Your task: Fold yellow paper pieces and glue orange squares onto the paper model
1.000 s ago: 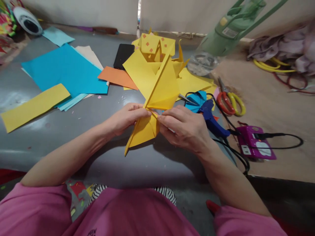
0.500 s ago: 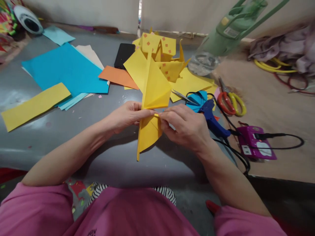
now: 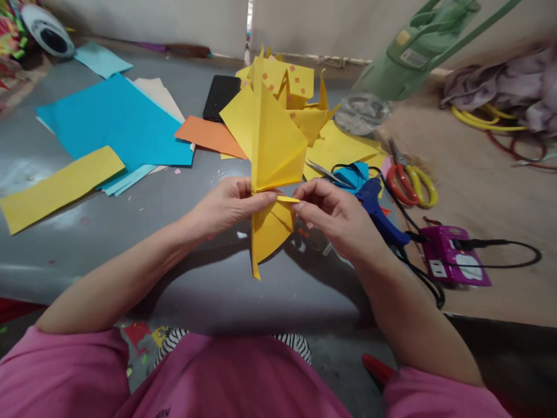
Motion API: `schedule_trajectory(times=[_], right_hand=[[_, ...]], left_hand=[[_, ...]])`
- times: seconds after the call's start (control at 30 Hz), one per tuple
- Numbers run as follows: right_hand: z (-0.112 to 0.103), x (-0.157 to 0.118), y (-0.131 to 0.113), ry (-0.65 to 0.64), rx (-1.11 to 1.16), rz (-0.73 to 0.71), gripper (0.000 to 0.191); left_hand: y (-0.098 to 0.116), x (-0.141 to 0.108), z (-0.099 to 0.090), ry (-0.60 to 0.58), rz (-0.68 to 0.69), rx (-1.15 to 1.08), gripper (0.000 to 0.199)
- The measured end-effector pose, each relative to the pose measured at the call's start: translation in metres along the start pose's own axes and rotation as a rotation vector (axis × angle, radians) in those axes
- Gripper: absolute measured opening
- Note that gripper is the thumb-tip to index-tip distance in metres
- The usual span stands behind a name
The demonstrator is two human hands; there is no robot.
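A folded yellow paper piece (image 3: 278,145) stands upright before me, with a long narrow ridge along its left side and wing-like flaps to the right. My left hand (image 3: 235,206) pinches it at the middle, thumb on top and the other fingers partly hidden behind. My right hand (image 3: 333,212) grips the end of a thin folded strip that sticks out from the paper's centre, between thumb and fingers. Beyond the folded paper sits a yellow paper construction (image 3: 300,81) dotted with orange squares, partly covered by it.
Blue paper sheets (image 3: 117,128), a yellow strip (image 3: 61,188), an orange piece (image 3: 211,136) and a black phone (image 3: 221,97) lie left. On the right are a blue glue gun (image 3: 383,215), scissors (image 3: 411,180), a purple power socket (image 3: 455,255), cords and a green bottle (image 3: 395,69).
The folded paper has shifted slightly right and turned a little. My right hand has drawn right and its fingers have opened out somewhat, exposing the thin strip at the centre.
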State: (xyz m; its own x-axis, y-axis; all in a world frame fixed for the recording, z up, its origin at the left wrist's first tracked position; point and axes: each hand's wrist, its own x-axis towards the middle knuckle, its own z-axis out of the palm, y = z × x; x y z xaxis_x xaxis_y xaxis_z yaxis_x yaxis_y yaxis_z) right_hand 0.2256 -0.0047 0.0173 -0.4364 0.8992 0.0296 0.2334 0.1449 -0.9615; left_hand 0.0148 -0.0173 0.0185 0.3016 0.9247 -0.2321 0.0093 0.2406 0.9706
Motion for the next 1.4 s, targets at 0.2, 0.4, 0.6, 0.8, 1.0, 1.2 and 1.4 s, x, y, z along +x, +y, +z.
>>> schedule_trajectory(times=[0.2, 0.4, 0.6, 0.8, 1.0, 1.2, 1.4], right_hand=[[0.0, 0.0, 0.005, -0.01, 0.104, 0.024, 0.016], [0.004, 0.0, -0.001, 0.047, -0.006, -0.012, 0.027], [0.007, 0.0, -0.005, 0.074, -0.063, -0.027, 0.025], [0.007, -0.001, -0.007, 0.085, -0.073, -0.064, 0.023], [0.009, -0.003, -0.009, 0.093, -0.097, -0.09, 0.017], [0.008, -0.004, -0.006, 0.058, -0.046, -0.052, 0.023], [0.007, -0.002, -0.008, 0.051, -0.027, -0.009, 0.029]], left_hand=[[-0.001, 0.0, 0.002, 0.024, 0.017, -0.034, 0.035], [0.004, -0.001, 0.005, 0.029, 0.047, 0.04, 0.042], [0.003, -0.001, 0.005, 0.015, 0.053, 0.034, 0.048], [0.003, -0.001, 0.001, 0.003, 0.01, -0.01, 0.043], [0.001, 0.0, 0.001, -0.004, -0.007, -0.04, 0.042], [-0.001, 0.001, 0.001, 0.021, -0.006, -0.04, 0.036], [-0.001, 0.0, 0.001, 0.015, -0.012, -0.023, 0.043]])
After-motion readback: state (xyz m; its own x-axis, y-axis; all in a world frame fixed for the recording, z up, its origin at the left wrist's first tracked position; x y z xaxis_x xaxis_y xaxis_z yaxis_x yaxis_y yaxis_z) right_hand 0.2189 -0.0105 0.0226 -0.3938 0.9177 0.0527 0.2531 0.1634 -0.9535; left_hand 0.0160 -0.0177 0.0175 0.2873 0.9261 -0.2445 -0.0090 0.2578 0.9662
